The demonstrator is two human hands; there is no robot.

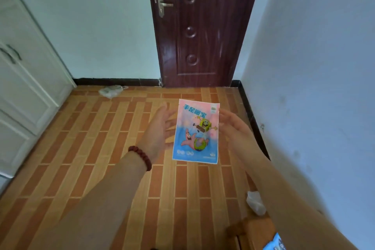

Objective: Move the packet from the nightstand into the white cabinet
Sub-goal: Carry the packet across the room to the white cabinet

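Both forearms bare — no sleeves visible. Left wrist carries a dark red round-beaded bracelet (pixel 140 157) — single strand, snug fit.

White cabinet (pixel 24 79) cut off at left edge.

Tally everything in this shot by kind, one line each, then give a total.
Packets: 2, one held up between the hands, one at the bottom edge
Hands: 2, left hand, right hand
White scraps on the floor: 2
Doors: 1
White cabinets: 1
Bead bracelets: 1
Total: 9
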